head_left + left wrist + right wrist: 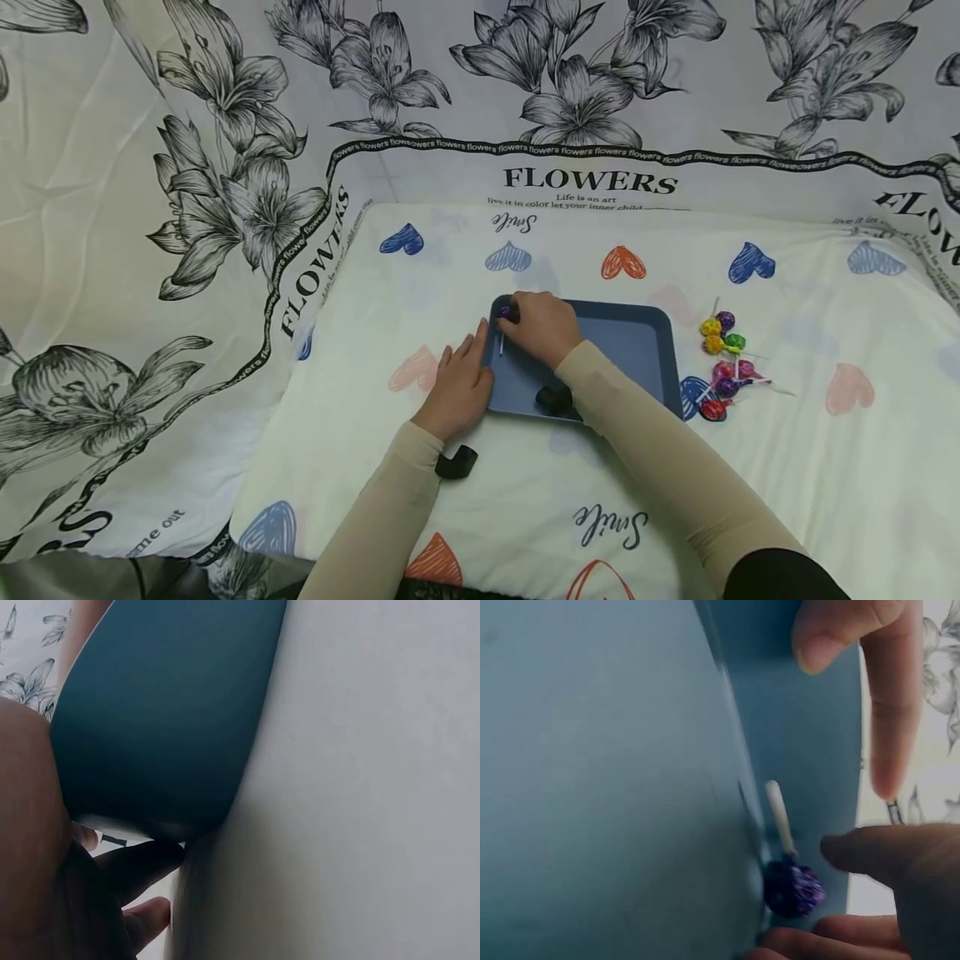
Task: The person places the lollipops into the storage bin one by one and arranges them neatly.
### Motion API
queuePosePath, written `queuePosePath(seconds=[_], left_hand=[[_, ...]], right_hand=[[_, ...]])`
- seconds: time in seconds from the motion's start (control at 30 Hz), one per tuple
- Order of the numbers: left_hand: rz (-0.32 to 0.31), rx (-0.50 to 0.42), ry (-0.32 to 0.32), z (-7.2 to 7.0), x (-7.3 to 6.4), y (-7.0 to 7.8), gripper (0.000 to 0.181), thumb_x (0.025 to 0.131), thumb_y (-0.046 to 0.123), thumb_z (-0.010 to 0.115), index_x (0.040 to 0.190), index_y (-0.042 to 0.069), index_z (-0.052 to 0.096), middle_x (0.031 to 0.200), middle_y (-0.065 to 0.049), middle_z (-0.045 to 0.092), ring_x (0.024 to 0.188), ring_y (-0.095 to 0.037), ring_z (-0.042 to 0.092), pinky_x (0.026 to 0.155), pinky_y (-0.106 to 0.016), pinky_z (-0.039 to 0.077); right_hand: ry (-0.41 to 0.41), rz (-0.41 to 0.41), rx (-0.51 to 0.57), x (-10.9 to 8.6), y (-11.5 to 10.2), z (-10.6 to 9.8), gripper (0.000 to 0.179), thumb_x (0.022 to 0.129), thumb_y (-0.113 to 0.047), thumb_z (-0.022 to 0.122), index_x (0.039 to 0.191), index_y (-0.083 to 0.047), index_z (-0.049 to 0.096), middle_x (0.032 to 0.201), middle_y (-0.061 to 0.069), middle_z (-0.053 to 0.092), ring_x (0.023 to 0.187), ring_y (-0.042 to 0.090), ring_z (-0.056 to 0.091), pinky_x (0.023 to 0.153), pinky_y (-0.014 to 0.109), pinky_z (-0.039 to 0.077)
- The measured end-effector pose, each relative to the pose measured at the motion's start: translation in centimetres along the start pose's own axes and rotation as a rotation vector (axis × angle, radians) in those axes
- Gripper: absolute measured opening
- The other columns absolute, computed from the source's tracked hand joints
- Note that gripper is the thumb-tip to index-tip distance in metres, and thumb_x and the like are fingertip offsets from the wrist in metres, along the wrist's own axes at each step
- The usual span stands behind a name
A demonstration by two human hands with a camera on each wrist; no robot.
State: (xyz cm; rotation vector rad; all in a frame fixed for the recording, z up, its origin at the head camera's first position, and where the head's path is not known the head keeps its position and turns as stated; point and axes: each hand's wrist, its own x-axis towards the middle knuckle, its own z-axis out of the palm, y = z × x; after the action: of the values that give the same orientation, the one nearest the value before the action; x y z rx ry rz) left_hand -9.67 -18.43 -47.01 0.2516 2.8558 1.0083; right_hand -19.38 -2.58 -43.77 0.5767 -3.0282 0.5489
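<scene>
A blue-grey rectangular tray (622,333) lies on the cloth. My left hand (459,387) holds its left edge, with the thumb over the rim and the fingers fairly straight along the outside. In the tray's far left corner is a purple-wrapped lollipop (795,889) with a white stick, against the wall. My right hand (546,327) is bent over it and partly hides it in the head view. In the right wrist view, the right thumb (862,851) stands apart from the lollipop, and other fingers lie close beneath it; whether they touch is unclear.
To the right of the tray lies a loose group of wrapped lollipops (723,367) in yellow, green, pink, purple and red. A white cloth with hearts (849,389) is spread beneath, over a flower-printed cloth (247,192). Black wrist devices (456,462) sit under both wrists.
</scene>
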Motion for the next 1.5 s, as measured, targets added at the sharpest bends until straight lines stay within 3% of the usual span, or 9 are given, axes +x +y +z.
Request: queuePosePath(seconds=[0.23, 0.33, 0.5, 0.63, 0.73, 0.93, 1.17, 1.5], left_hand=[[-0.010, -0.011, -0.005, 0.3, -0.2, -0.2, 0.066, 0.102, 0.022, 0.034, 0.158, 0.024, 0.000, 0.161, -0.001, 0.021, 0.150, -0.022, 0.015, 0.120, -0.048, -0.001], [-0.006, -0.013, 0.001, 0.2, -0.2, -0.2, 0.065, 0.102, 0.021, 0.034, 0.158, 0.023, 0.000, 0.161, -0.002, 0.022, 0.150, -0.022, 0.015, 0.120, -0.048, -0.002], [0.014, -0.019, -0.008, 0.3, 0.1, 0.0, 0.065, 0.102, 0.022, 0.033, 0.158, 0.023, 0.001, 0.160, -0.005, 0.023, 0.150, -0.023, 0.015, 0.120, -0.048, -0.002], [0.009, -0.018, -0.004, 0.3, 0.3, 0.0, 0.064, 0.102, 0.022, 0.034, 0.158, 0.024, 0.003, 0.160, -0.005, 0.024, 0.150, -0.023, 0.015, 0.120, -0.048, -0.002], [0.008, -0.019, -0.006, 0.4, 0.3, 0.0, 0.063, 0.102, 0.022, 0.033, 0.158, 0.024, 0.004, 0.160, -0.004, 0.024, 0.149, -0.024, 0.015, 0.120, -0.047, -0.002], [0.015, -0.033, -0.007, 0.4, 0.3, 0.2, 0.063, 0.101, 0.020, 0.033, 0.158, 0.022, 0.007, 0.160, -0.003, 0.024, 0.149, -0.024, 0.015, 0.120, -0.048, -0.003], [0.016, -0.027, -0.004, 0.4, 0.3, 0.1, 0.063, 0.101, 0.020, 0.033, 0.159, 0.023, 0.007, 0.160, -0.002, 0.023, 0.149, -0.024, 0.016, 0.120, -0.048, -0.002], [0.013, -0.025, -0.005, 0.4, 0.4, 0.0, 0.063, 0.101, 0.022, 0.033, 0.159, 0.024, 0.008, 0.160, -0.006, 0.025, 0.149, -0.024, 0.016, 0.120, -0.047, -0.002]], right_hand=[[-0.046, -0.007, -0.017, -0.9, 0.2, -0.5, 0.036, 0.090, -0.048, 0.061, 0.075, -0.015, 0.063, 0.061, -0.001, 0.057, 0.053, 0.015, 0.053, 0.046, 0.032, 0.043], [-0.047, 0.000, -0.010, -1.1, 0.4, -0.8, 0.037, 0.090, -0.046, 0.061, 0.070, -0.015, 0.060, 0.058, 0.000, 0.055, 0.051, 0.016, 0.052, 0.044, 0.032, 0.039], [-0.039, 0.063, 0.004, -1.7, 1.4, -1.2, 0.034, 0.090, -0.044, 0.062, 0.087, -0.012, 0.071, 0.074, 0.002, 0.068, 0.061, 0.017, 0.060, 0.052, 0.035, 0.048], [-0.054, 0.085, 0.020, -1.9, 2.0, -1.7, 0.040, 0.090, -0.045, 0.062, 0.107, -0.010, 0.073, 0.096, 0.004, 0.073, 0.074, 0.019, 0.066, 0.063, 0.039, 0.055], [-0.066, 0.103, 0.035, -2.3, 2.5, -2.1, 0.042, 0.090, -0.044, 0.062, 0.113, -0.011, 0.072, 0.094, 0.005, 0.073, 0.072, 0.018, 0.065, 0.062, 0.039, 0.055], [0.019, 0.121, 0.075, -3.1, 3.6, -3.1, 0.035, 0.092, -0.037, 0.059, 0.111, -0.011, 0.072, 0.065, -0.003, 0.063, 0.055, 0.014, 0.056, 0.048, 0.034, 0.046], [0.093, 0.131, 0.113, -3.9, 4.7, -4.5, 0.030, 0.092, -0.038, 0.060, 0.106, -0.014, 0.072, 0.077, -0.003, 0.068, 0.058, 0.013, 0.059, 0.048, 0.033, 0.046], [0.148, 0.222, 0.165, -5.2, 7.6, -6.7, 0.033, 0.092, -0.040, 0.058, 0.108, -0.014, 0.073, 0.089, 0.002, 0.074, 0.066, 0.016, 0.064, 0.051, 0.034, 0.049]])
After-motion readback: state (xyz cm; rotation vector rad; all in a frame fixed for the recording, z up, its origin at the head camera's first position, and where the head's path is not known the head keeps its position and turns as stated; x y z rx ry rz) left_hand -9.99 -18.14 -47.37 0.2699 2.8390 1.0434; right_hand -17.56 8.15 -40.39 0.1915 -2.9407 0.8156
